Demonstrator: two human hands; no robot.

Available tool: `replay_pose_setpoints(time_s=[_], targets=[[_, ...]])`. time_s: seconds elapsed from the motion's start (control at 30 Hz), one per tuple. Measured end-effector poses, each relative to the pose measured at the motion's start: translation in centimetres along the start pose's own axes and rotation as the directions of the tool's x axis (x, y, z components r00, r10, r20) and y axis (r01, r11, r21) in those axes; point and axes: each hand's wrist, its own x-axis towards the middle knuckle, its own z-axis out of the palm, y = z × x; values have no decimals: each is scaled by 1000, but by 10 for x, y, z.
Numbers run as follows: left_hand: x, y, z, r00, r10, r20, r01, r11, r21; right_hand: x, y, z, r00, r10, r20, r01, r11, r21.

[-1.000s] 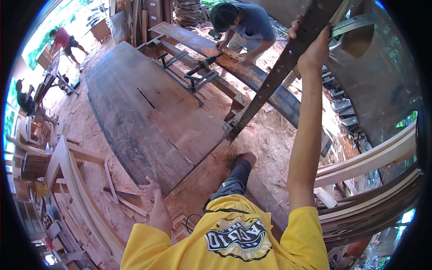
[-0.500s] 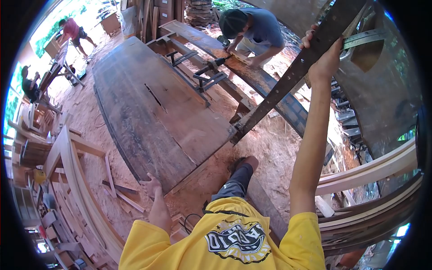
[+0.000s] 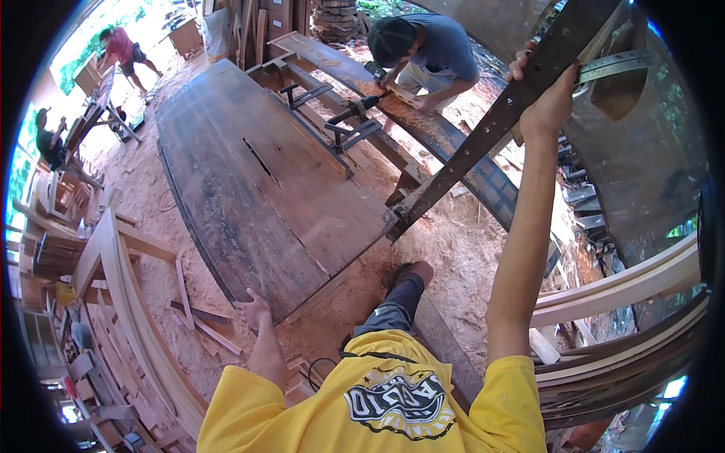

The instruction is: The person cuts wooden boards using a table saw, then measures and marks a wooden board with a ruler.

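Note:
My left hand [image 3: 255, 311] is at the near left corner of a large dark wooden panel [image 3: 249, 181], its fingers on the edge. The panel has a long narrow slit and worn, scuffed boards. Up at the right, my right hand [image 3: 547, 106] is wrapped round a long dark beam [image 3: 491, 136] with a row of small holes. The beam slants down to the panel's near right corner, where its lower end sits. Just behind my right hand a pale strip with markings [image 3: 615, 66] sticks out; what it is fixed to is hidden.
A co-worker [image 3: 434, 57] bends over a long plank [image 3: 423, 121] with a power drill. Clamps [image 3: 351, 124] sit beside the panel. Wooden frames [image 3: 113, 264] lie at left, curved timbers [image 3: 627, 279] at right. Two people work at the far left. Sawdust covers the ground.
Both my hands and the beam stay nearly in place. The view has shifted very slightly.

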Motion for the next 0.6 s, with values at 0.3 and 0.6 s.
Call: replay_pose_setpoints(time_s=[0.3,0.6], targets=[[-7,4,-7,999,15,-34,-15,1000,-2,1,2,-4,1000,-13,20,13,1000,-7],[-3,2,-3,1000,-2,-15,2,1000,3,1,1,-2,1000,-6,-5,6,1000,-19]])
